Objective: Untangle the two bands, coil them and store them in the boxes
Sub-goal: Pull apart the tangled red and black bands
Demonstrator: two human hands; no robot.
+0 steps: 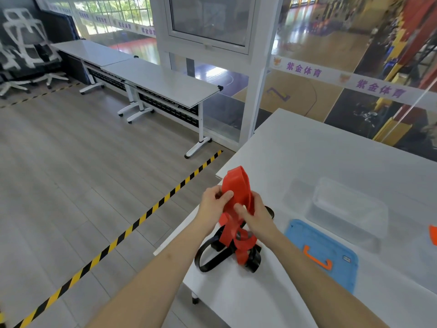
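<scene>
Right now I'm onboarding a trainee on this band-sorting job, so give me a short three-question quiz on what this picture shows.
1. True or false: the left hand and the right hand both hold the red band.
2. Where is the black band? A) on the floor; B) on the white table, tangled with the red band's lower end; C) draped over a chair.
3. What lies flat beside the clear box, on the side nearer the person?

Key: 1 true. 2 B. 3 the blue lid, with its orange handle.
</scene>
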